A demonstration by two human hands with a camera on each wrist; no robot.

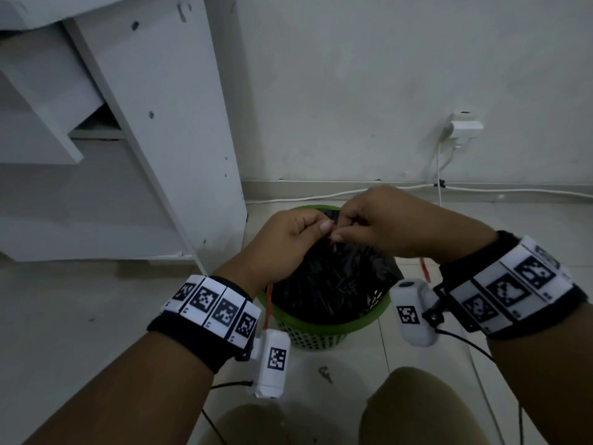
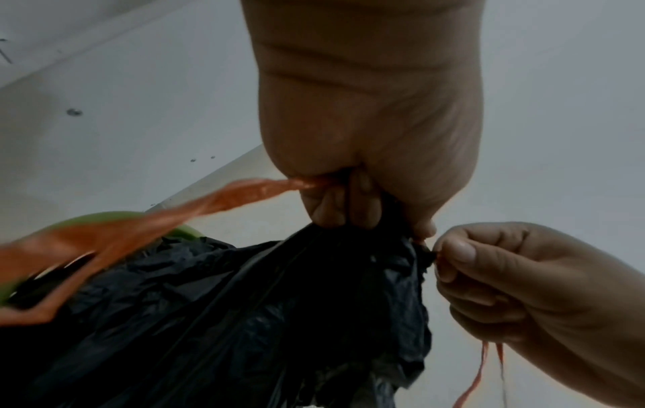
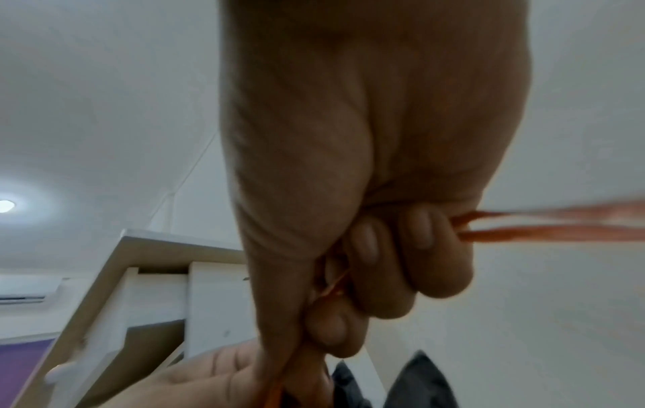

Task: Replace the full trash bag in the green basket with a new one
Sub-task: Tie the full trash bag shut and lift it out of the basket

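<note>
A green perforated basket (image 1: 316, 329) stands on the floor with a full black trash bag (image 1: 333, 281) in it. The bag's neck is gathered above the rim. My left hand (image 1: 290, 239) grips the gathered neck (image 2: 349, 248) and an orange drawstring (image 2: 240, 193) that trails off to the left. My right hand (image 1: 382, 224) pinches the other orange drawstring (image 3: 544, 230) right beside the left thumb, and its loose ends hang from the fist (image 2: 488, 372). Both hands meet over the basket.
A white cabinet (image 1: 154, 130) stands just left of the basket. The wall behind carries a socket with a plug (image 1: 465, 125) and a white cable (image 1: 353, 187) along its base. My knees (image 1: 417, 409) are close below the basket on the tiled floor.
</note>
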